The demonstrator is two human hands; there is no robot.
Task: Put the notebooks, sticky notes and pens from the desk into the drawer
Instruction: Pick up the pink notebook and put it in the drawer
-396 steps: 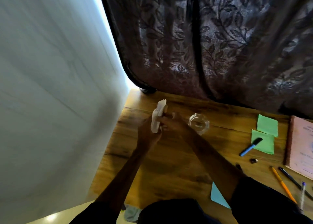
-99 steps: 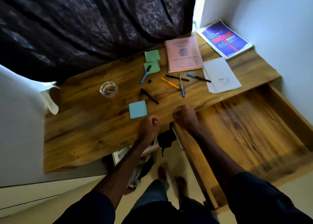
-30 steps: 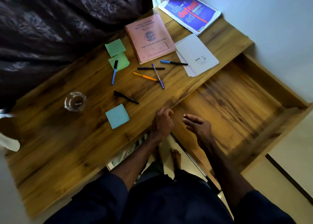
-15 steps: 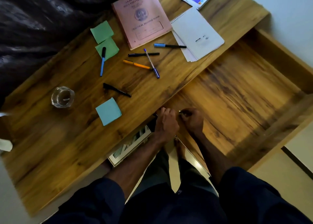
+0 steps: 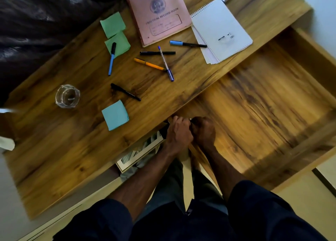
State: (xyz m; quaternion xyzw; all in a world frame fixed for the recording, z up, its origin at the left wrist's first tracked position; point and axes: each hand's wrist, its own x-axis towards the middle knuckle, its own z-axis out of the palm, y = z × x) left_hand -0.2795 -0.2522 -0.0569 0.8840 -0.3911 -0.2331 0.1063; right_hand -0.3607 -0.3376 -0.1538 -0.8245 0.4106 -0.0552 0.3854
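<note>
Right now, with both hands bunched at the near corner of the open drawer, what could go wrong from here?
The left hand and right hand sit where the drawer meets the desk edge; fingers could get pinched if it slides. The white notepad has fanned pages reaching the desk's front edge; they might spill when lifted. The clear pen lies across the black pen and touches the orange pen, so grabbing one may roll the others.
</note>
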